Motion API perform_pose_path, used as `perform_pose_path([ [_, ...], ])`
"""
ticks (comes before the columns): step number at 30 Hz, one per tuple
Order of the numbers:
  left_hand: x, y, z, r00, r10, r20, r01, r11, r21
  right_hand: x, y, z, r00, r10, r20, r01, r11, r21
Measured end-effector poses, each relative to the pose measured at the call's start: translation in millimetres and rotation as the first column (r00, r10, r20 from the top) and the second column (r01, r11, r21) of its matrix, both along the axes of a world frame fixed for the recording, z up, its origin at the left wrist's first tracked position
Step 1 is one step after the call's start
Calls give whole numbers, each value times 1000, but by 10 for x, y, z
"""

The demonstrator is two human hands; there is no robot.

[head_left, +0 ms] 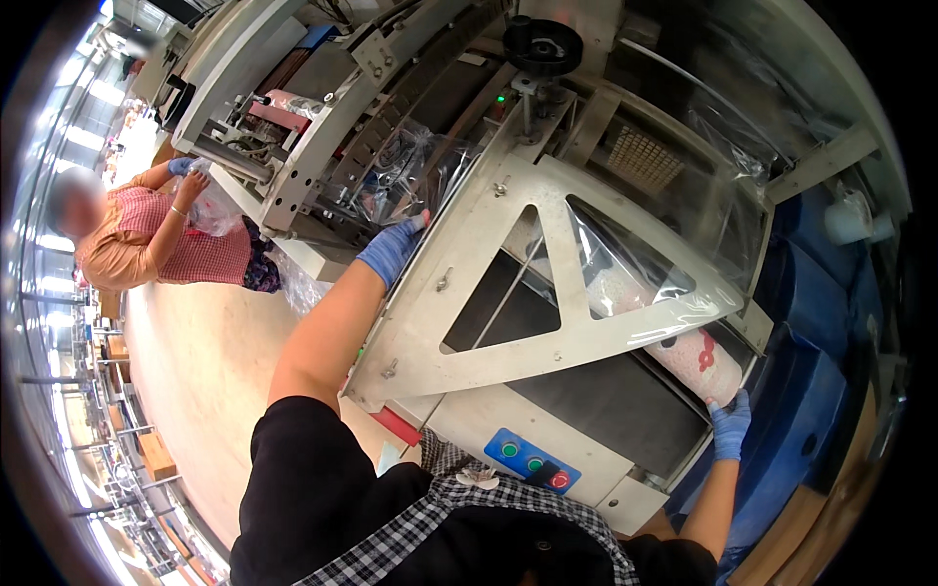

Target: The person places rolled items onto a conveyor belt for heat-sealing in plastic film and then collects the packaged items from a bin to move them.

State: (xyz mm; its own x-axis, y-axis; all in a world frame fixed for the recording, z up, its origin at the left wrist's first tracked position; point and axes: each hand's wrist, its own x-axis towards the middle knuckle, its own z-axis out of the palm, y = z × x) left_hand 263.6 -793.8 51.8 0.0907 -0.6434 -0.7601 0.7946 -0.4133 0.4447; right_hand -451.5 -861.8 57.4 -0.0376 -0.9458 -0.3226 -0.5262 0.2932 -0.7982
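A pale roll (702, 365) of soft-looking material with a red pattern lies on the dark conveyor belt (625, 400) of a packing machine. Its far part runs under the white metal guard (469, 322) and shows through clear plastic film (625, 259). My right hand (730, 426), in a blue glove with bare fingertips, grips the near end of this roll. On the machine's left side, my left hand (394, 250), gloved the same way, has its fingers closed at the guard's edge beside bunched clear film (405, 181). What it pinches, if anything, is hidden.
A blue button panel (532, 461) sits on the machine's front. Above the guard is a black handwheel (543, 46). Blue plastic bins (796, 391) stand at right. At left, another person (171, 230) handles clear plastic beside a second machine part holding a wrapped roll (293, 104).
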Motion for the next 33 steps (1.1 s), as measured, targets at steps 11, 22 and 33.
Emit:
perform_pose_path([
  [11, 196, 533, -318, 963, 263, 52, -268, 957, 110, 985, -212, 80, 986, 124, 113, -124, 992, -9],
  [22, 236, 427, -227, 891, 303, 338, -391, 890, 233, 1718, -348, -375, 943, 176, 283, -170, 984, -46],
  [33, 274, 442, -381, 939, 267, 217, -293, 951, 96, 2856, -371, -243, 840, 478, -255, -518, 848, -115],
])
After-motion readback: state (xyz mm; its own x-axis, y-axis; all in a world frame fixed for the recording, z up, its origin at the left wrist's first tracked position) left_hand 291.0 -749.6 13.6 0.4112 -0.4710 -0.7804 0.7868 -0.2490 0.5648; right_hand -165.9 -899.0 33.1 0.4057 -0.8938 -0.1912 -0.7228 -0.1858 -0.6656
